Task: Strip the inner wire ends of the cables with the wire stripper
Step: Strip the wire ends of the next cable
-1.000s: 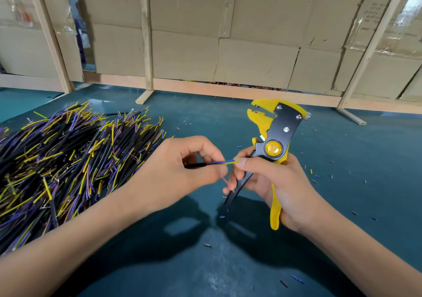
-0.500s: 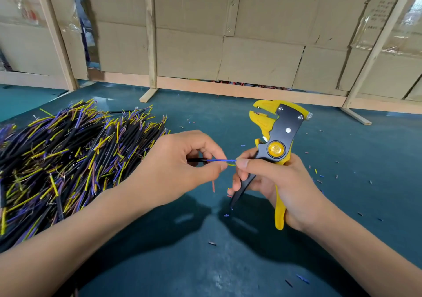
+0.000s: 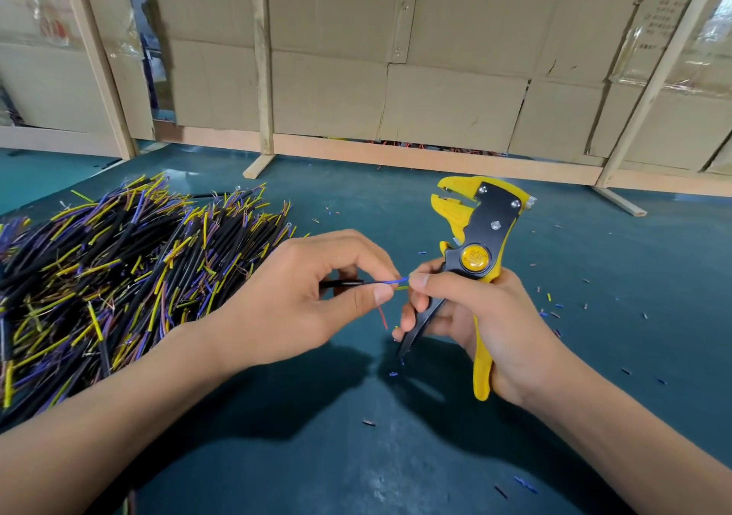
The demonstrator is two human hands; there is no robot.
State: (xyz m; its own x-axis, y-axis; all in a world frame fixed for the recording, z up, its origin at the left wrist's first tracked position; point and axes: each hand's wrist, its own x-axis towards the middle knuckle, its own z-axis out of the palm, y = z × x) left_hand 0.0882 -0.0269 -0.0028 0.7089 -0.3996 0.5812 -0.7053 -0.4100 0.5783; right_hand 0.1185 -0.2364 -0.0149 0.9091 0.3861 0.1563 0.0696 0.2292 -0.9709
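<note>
Between the hands, the cable is pinched by the left hand; its blue wire now stands apart from the red wire, which has dropped. The right hand pinches the blue tip while still gripping the wire stripper upright. Left of both, the cable pile lies on the desk.

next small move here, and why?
Probably tip the wire stripper over and feed the blue wire into its jaws. The left hand pinches the black cable, the right hand grips the stripper while its fingertips hold the blue wire, and the jaws point up, away from it.
</note>
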